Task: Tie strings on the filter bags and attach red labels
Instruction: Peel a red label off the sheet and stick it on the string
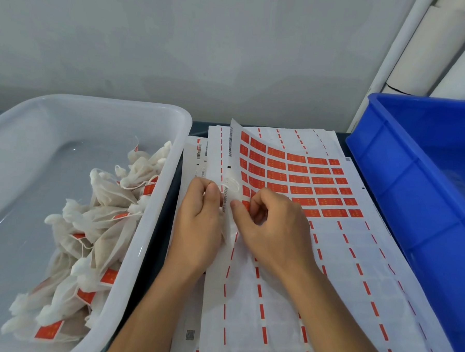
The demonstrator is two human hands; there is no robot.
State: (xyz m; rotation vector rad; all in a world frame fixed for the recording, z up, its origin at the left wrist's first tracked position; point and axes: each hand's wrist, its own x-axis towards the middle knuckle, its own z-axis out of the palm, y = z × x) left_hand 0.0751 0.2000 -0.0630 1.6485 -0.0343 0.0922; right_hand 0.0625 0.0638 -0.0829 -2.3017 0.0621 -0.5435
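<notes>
A sheet of red labels (301, 179) lies on a stack of used backing sheets (287, 299) in the middle of the table. My left hand (199, 222) pinches a thin white string (232, 188) that loops above the sheet, with a white filter bag (227, 229) partly hidden between my hands. My right hand (272, 226) has its fingers curled and pinches at a red label near the sheet's left edge, close to the string. A clear white tub (94, 109) on the left holds several tied filter bags (94, 222) with red labels.
A blue plastic crate (428, 164) stands at the right edge of the table. White pipes (421, 51) run up the grey wall at the back right. The dark table edge shows between the tub and the sheets.
</notes>
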